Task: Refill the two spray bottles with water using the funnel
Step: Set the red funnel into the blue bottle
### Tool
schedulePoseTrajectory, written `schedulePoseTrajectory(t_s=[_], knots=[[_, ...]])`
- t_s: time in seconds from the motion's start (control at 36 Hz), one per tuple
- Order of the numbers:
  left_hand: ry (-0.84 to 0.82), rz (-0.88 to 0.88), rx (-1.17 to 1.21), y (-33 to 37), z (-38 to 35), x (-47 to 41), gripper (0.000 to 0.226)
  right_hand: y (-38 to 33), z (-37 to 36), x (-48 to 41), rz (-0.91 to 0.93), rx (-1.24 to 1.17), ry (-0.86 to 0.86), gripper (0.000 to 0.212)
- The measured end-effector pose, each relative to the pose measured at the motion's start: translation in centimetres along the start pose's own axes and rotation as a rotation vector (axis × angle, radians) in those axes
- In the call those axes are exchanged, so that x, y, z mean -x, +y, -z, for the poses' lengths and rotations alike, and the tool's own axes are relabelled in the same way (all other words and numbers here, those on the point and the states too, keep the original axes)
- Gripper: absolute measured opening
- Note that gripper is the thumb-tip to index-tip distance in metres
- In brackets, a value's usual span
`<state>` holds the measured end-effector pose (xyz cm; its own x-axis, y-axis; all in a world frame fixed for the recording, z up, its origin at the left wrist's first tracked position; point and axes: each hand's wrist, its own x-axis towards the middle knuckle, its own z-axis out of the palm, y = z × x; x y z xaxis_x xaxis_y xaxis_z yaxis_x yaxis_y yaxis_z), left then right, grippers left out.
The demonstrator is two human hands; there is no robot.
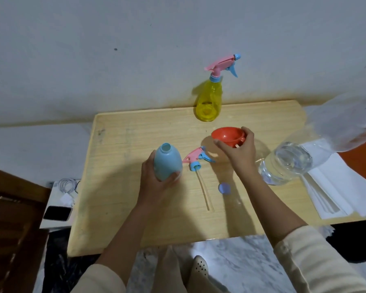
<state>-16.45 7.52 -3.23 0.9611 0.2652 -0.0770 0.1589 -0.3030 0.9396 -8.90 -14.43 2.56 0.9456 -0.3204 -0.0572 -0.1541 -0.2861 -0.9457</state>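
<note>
My left hand (154,182) grips a light blue spray bottle (167,161) near the middle of the wooden table (118,208); its neck is open, with no sprayer on it. Its pink and blue sprayer head (195,158) lies on the table just to the right, the dip tube pointing toward me. My right hand (239,154) holds an orange funnel (227,135) by its rim, slightly above the table. A yellow spray bottle (209,100) with its sprayer on stands at the table's far edge. A large clear water bottle (287,163) stands at the right.
A small blue cap (224,188) lies on the table near my right forearm. White papers (330,187) cover the right end of the table. A phone (56,212) and a coiled white cable (67,185) sit on a low white surface to the left. The wall is close behind the table.
</note>
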Motion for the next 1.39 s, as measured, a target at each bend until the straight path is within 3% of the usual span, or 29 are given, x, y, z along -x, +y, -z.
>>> schedulePoseTrajectory(t_s=[0.11, 0.22, 0.31, 0.42, 0.5, 0.61, 0.67, 0.72, 0.81, 0.89, 1.0, 1.28, 1.39], knots=[[-0.022, -0.026, -0.011, 0.5, 0.2, 0.1, 0.097, -3.6, -1.2, 2.1, 0.075, -0.237, -0.11, 0.081], [-0.021, -0.08, -0.003, 1.6, 0.3, 0.2, 0.071, -6.8, -2.2, 4.1, 0.118, -0.413, -0.248, 0.077], [0.004, -0.082, -0.024, 1.6, 0.2, 0.2, 0.071, -8.0, -3.1, 5.3, 0.138, -0.488, -0.346, 0.075], [-0.002, -0.063, -0.028, 1.2, 0.2, 0.4, 0.084, -8.1, -4.4, 6.4, 0.147, -0.499, -0.436, 0.078], [-0.003, -0.033, -0.014, 1.4, 0.2, 0.4, 0.072, -7.8, -4.9, 6.7, 0.153, -0.473, -0.485, 0.079], [-0.004, -0.037, -0.034, 1.1, 0.2, 0.2, 0.081, -7.3, -5.2, 6.8, 0.156, -0.431, -0.528, 0.082], [0.001, -0.034, -0.039, 1.1, 0.1, 0.3, 0.072, -6.7, -5.4, 7.0, 0.162, -0.371, -0.555, 0.087], [0.005, -0.049, -0.045, 1.2, 0.1, 0.4, 0.065, -6.1, -5.7, 7.1, 0.178, -0.28, -0.559, 0.089], [0.017, -0.106, -0.125, 1.2, 0.0, 0.2, 0.088, -5.6, -5.9, 7.1, 0.188, -0.222, -0.523, 0.09], [0.011, -0.131, -0.185, 1.0, 0.0, 0.1, 0.094, -5.8, -5.8, 7.2, 0.172, -0.224, -0.521, 0.089], [0.018, -0.145, -0.245, 0.6, 0.2, -0.1, 0.093, -5.9, -6.0, 7.6, 0.158, -0.228, -0.51, 0.088], [-0.071, -0.093, -0.024, 0.1, 0.6, -0.4, 0.07, -5.5, -6.3, 8.6, 0.155, -0.218, -0.423, 0.093], [-0.064, -0.123, -0.074, -0.4, 0.4, -0.1, 0.079, -5.3, -5.8, 8.7, 0.14, -0.203, -0.446, 0.1]])
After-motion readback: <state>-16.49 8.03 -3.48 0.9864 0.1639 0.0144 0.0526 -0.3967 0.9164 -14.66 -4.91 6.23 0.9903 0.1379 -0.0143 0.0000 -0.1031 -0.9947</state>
